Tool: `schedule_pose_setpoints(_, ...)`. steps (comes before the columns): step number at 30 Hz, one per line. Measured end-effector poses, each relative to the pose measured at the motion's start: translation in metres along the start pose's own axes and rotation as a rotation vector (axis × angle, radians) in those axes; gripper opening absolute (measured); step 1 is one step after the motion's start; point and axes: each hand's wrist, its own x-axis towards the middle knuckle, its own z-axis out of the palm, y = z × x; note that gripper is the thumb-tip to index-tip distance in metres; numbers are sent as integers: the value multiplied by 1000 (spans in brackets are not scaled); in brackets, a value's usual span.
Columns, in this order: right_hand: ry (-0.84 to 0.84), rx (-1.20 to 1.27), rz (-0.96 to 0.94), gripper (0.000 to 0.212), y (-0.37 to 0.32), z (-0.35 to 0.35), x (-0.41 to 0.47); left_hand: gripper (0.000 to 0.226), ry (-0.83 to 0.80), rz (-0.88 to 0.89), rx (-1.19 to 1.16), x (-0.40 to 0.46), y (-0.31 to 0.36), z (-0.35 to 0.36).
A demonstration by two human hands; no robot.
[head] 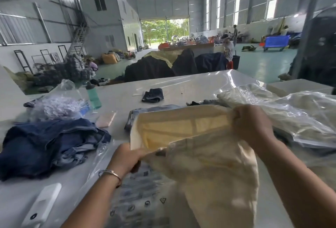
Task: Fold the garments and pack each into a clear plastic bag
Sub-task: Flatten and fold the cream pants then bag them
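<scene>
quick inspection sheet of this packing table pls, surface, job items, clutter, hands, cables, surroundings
surface: white table, largely covered.
job's things: cream garment held up over a printed plastic bag; bagged cream garments at right; blue denim pile at left.
clutter: green bottle, small dark cloth, white device, bag of paper bits.
grippers: left hand and right hand each grip the garment's edge.
cables: nothing seen.
surroundings: warehouse hall, clothing heaps, blue cart, open doorway.

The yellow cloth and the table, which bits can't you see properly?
- Head view: cream garment, its bottom cut off by the frame edge.
- Printed plastic bag: print too blurred to read.
- Left hand: fingers curl under the cloth, hidden.
- Pale jeans: mostly covered by the garment.
</scene>
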Motion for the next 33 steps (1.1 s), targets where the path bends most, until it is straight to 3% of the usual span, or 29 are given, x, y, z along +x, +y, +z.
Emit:
schedule_pose_setpoints(2, 171, 19, -9, 16, 3, -14, 11, 22, -209, -198, 399, 1, -9, -11)
schedule_pose_setpoints(4, 241, 36, -75, 16, -4, -24, 15, 31, -381, -368, 630, -2, -13, -15)
schedule_pose_setpoints(5, 255, 66, -127, 17, -9, -27, 15, 43, -406, -355, 685, -2, -16, -13)
schedule_pose_setpoints(8, 308, 194, -288, 20, -21, -35, 11, 120, -437, -68, 603, -6, -26, 21)
schedule_pose_setpoints(10, 350, 170, -409, 18, -26, -39, 10, 140, -575, 4, 379, -26, -25, 63)
schedule_pose_setpoints(12, 356, 74, -499, 21, -26, -45, 14, 146, -578, 132, 335, -40, -35, 106)
schedule_pose_setpoints(14, 319, 18, -514, 23, -21, -53, 21, 145, -462, 209, 281, -53, -41, 139)
schedule_pose_setpoints(17, 283, -15, -437, 19, -12, -60, 31, 117, -458, 108, -10, -62, -40, 171)
schedule_pose_setpoints(18, 272, -12, -416, 19, -10, -59, 32, 113, -450, 121, -13, -65, -37, 178)
schedule_pose_setpoints(21, 216, 115, -352, 21, -11, -51, 29, 114, -376, 270, 209, -68, -30, 185)
schedule_pose_setpoints(23, 127, 209, -328, 21, -11, -48, 29, 97, -267, 297, 333, -58, -33, 183)
schedule_pose_setpoints(25, -68, 254, -303, 21, -3, -52, 32, 64, -172, 250, 377, -41, -36, 169)
schedule_pose_setpoints(27, -371, 360, -256, 20, 14, -61, 36, 29, -114, 186, 326, -22, -34, 141)
schedule_pose_setpoints(28, -538, 407, -210, 19, 24, -65, 38, 21, -105, 147, 238, -10, -32, 122)
schedule_pose_setpoints(30, -776, 287, -182, 39, 46, -66, 38, 24, -170, 38, 77, 13, -25, 84)
schedule_pose_setpoints(32, -876, 32, -185, 64, 65, -60, 39, 40, -311, -56, -40, 29, -15, 47)
schedule_pose_setpoints(33, -904, -17, -177, 68, 73, -55, 39, 38, -373, -83, -168, 33, -9, 33)
